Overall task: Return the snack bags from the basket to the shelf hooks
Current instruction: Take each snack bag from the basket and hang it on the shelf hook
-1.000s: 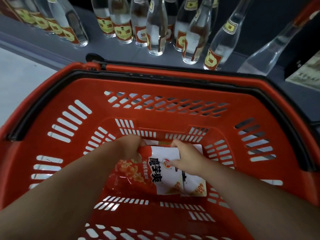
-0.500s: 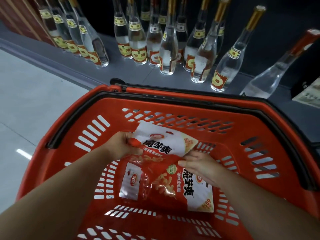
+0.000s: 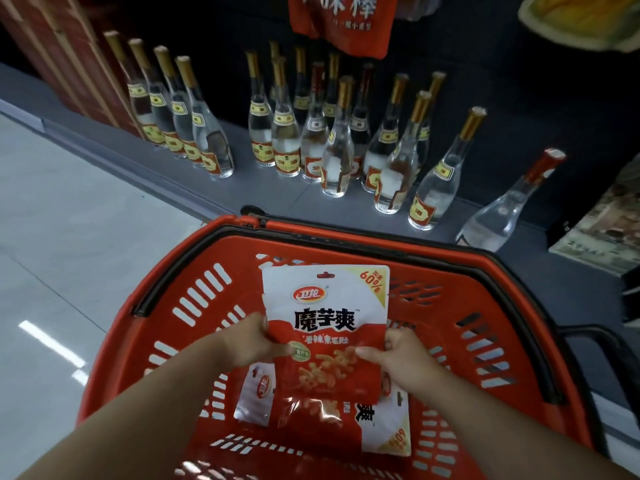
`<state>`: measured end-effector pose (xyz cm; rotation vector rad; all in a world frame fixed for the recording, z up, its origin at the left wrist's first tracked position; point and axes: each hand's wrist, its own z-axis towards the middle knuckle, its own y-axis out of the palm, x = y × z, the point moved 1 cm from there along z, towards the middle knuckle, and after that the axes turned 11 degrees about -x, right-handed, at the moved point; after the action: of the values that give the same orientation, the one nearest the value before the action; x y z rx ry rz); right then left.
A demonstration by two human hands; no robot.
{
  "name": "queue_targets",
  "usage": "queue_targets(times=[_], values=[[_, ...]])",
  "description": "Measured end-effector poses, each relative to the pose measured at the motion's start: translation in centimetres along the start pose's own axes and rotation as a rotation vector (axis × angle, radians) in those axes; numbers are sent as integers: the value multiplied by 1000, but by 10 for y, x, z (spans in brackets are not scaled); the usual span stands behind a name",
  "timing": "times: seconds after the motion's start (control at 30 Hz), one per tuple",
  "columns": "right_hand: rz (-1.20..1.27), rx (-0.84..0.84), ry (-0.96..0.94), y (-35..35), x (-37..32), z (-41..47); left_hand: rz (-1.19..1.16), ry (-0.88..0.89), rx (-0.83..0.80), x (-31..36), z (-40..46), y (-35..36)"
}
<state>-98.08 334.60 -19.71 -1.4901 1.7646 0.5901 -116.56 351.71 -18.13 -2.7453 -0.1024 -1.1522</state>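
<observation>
We hold one red and white snack bag (image 3: pixel 325 327) upright above the middle of the red basket (image 3: pixel 149 344), its printed front facing us and its hang-hole edge at the top. Our left hand (image 3: pixel 252 344) grips the bag's left edge about halfway down, thumb on the front and the fingers curled out of sight behind it; our right hand (image 3: pixel 401 355) pinches the right edge at the same height, thumb pressed flat on the front, the other fingers hidden behind. Below the held bag, a second snack bag (image 3: pixel 384 427) of the same kind lies flat on the basket floor, turned so its print reads upside down (part of it is covered by the bag we hold). The basket's black handle (image 3: pixel 346 237) lies folded down along the far rim. Beyond the basket, a low grey shelf (image 3: pixel 242 192) carries rows of clear glass bottles (image 3: pixel 332 150) with gold caps and red and yellow labels, one with a red cap standing farther right. A red hanging packet (image 3: pixel 343 22) shows at the top edge, above the bottles. Pale floor tiles (image 3: pixel 69 237) lie to the left.
</observation>
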Motion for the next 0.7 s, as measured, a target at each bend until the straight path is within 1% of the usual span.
queue_targets(times=[0.13,0.23,0.37,0.47,0.6,0.7], values=[[68,112,-32,-4,-49,-62,-130,71,80,46,-51,8],[101,158,-55,-10,-109,-126,-209,154,106,105,-112,9],[125,178,-140,-27,-222,-215,-247,268,120,209,-210,-8],[124,202,-200,-43,-321,-283,-262,347,125,294,-289,-32],[40,239,-304,-63,-450,-373,-241,462,192,406,-385,-60],[23,259,-373,-78,-531,-433,-228,536,216,483,-452,-69]])
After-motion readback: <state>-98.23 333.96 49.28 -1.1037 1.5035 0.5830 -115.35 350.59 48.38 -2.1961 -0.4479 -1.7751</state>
